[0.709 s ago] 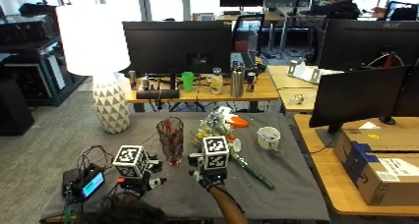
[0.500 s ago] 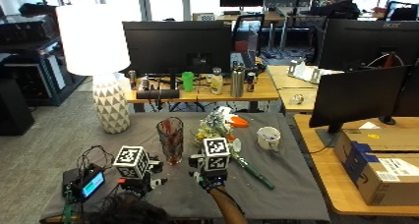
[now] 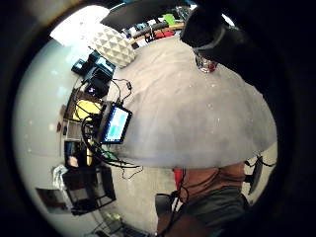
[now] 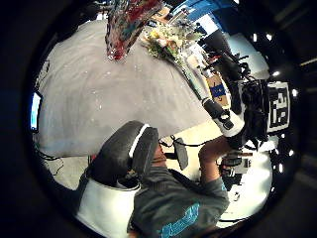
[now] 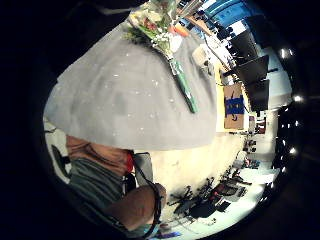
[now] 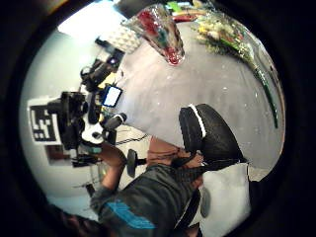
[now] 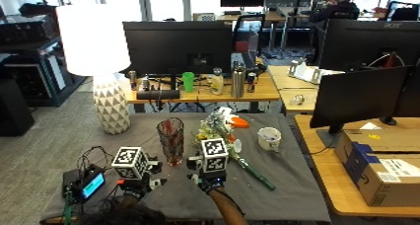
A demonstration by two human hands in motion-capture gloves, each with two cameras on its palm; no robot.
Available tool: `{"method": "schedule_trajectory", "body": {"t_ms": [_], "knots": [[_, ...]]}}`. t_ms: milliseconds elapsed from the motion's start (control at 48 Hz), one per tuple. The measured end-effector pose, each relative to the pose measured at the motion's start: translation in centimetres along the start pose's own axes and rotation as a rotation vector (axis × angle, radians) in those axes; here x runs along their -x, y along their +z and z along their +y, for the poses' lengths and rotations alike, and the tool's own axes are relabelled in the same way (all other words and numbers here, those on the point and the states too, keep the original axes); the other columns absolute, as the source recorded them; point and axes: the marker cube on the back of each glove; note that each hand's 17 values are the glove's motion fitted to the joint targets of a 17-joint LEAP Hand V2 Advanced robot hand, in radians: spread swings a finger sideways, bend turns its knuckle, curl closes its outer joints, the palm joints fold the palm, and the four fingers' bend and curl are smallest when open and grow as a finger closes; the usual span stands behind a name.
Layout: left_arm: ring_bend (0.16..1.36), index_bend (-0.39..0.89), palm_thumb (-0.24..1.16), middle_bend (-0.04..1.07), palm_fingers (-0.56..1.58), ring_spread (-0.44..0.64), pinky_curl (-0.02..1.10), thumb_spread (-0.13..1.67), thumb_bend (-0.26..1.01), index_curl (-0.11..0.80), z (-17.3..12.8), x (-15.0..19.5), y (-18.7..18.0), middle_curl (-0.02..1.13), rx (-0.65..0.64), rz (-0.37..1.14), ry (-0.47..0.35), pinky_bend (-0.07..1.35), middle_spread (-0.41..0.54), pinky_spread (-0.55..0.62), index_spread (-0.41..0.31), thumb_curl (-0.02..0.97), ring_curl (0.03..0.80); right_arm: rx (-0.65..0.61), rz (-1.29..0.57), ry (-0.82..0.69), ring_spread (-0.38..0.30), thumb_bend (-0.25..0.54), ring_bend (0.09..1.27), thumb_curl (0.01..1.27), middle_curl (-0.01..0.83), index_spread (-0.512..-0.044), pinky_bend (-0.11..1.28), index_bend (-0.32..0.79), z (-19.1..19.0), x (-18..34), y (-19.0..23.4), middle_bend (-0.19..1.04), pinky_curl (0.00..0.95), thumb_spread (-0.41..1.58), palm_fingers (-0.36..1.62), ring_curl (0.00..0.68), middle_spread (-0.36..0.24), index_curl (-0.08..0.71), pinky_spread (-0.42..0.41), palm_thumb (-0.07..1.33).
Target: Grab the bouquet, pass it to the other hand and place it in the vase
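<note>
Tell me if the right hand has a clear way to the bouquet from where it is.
Probably yes: the right hand hovers just short of the bouquet, which lies flat on the grey cloth, nothing between; the vase stands off to its left.

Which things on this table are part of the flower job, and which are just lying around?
Job: bouquet, vase, left hand, right hand.
Lying about: white mug, table lamp, small screen.
</note>
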Motion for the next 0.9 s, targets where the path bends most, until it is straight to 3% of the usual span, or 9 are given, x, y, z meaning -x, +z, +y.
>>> {"method": "schedule_trajectory", "body": {"t_ms": [375,709,896], "knots": [[0.61,0.12,0.18,0.23,0.42,0.18,0.31,0.93,-0.03,0.213,0.4,0.1,0.0,0.35,0.01,0.015,-0.009,0.36,0.004,0.4,-0.078,0.26,0.287,-0.008,0.014,0.032,0.224,0.091,0.31,0.28,0.32,-0.354,0.52,0.12,0.9,-3.8,0.2,0.25,0.342,1.22,0.17,0.234,0.102,0.214,0.318,0.6],[0.6,0.11,0.17,0.22,0.42,0.18,0.33,0.94,-0.03,0.227,-0.1,0.1,0.9,0.37,-0.01,0.033,-0.006,0.35,0.004,0.41,-0.078,0.276,0.294,-0.049,0.023,0.213,0.226,0.011,0.34,0.31,0.346,-0.347,0.58,0.08,0.3,-14.0,1.8,0.27,0.367,1.19,0.11,0.261,0.108,0.187,0.318,0.62],[0.6,0.12,0.17,0.21,0.41,0.19,0.33,0.94,-0.03,0.231,-0.5,0.2,1.3,0.37,-0.04,0.045,-0.007,0.34,0.009,0.41,-0.078,0.282,0.297,-0.068,-0.04,0.327,0.238,-0.016,0.37,0.32,0.352,-0.328,0.65,0.07,-2.7,-21.6,5.2,0.27,0.383,1.18,0.04,0.277,0.118,0.16,0.318,0.64]]}}
